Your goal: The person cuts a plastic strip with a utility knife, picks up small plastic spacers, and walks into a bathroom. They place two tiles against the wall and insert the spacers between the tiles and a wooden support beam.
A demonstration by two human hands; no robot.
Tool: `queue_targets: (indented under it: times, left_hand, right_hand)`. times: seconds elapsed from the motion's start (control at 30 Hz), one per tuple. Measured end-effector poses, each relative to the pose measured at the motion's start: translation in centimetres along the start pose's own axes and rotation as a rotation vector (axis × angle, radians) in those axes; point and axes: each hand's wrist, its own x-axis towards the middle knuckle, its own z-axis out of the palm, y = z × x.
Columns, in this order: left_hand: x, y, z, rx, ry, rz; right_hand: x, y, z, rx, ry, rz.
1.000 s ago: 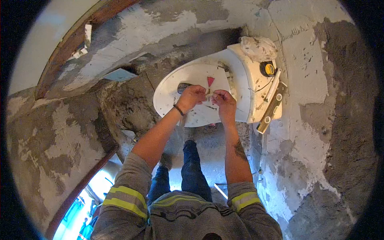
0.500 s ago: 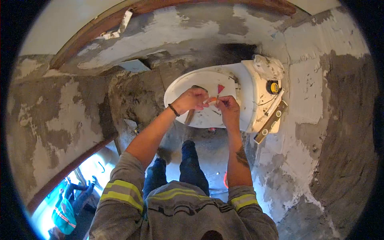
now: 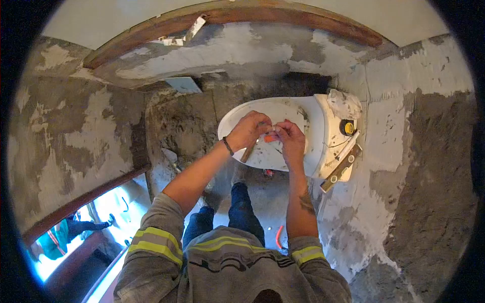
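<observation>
Both of my hands are raised over a white toilet with its lid down. My left hand has its fingertips pinched close to those of my right hand, which is also pinched. Between them shows a small orange-red piece, apparently in my right fingers; its kind is too small to make out. What my left fingers hold is hidden. Beneath my left hand lies a tool with a wooden handle, its head covered by the hand.
On the cistern lie a crumpled plastic bag, a tape measure and a spirit level. A trowel rests on the dirty floor at the left. Another person is beyond the opening at lower left.
My fingertips have come closer together, and the orange-red piece shows lower between them. The red triangle seen on the lid before no longer shows clearly. My view has shifted slightly.
</observation>
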Motion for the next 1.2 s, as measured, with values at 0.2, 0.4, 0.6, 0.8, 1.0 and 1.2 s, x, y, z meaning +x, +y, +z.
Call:
queue_targets:
  times: [0.2, 0.4, 0.6, 0.8, 1.0, 1.2]
  left_hand:
    - [-2.1, 1.1, -2.1, -0.314, -0.108, -0.278]
    - [-4.9, 0.8, -3.1, -0.115, 0.032, -0.147]
    - [-7.6, 1.8, -8.3, 0.033, -0.025, 0.032]
    - [-11.5, 6.9, -14.3, -0.261, 0.134, -0.172]
    - [-15.0, 10.2, -20.1, 0.111, 0.253, 0.297]
    - [-17.1, 11.6, -23.4, 0.261, 0.154, 0.355]
  right_hand:
    - [-1.3, -2.0, 1.9, 0.272, -0.088, 0.026]
    - [-4.2, -3.2, 5.4, -0.61, 0.07, -0.266]
    - [-5.3, -5.4, 8.0, -0.185, -0.092, -0.124]
    - [-8.5, -11.5, 11.9, -0.015, -0.198, -0.197]
    - [-11.6, -14.9, 15.6, 0.307, -0.292, -0.129]
    - [-14.0, -17.3, 16.4, -0.043, -0.398, -0.284]
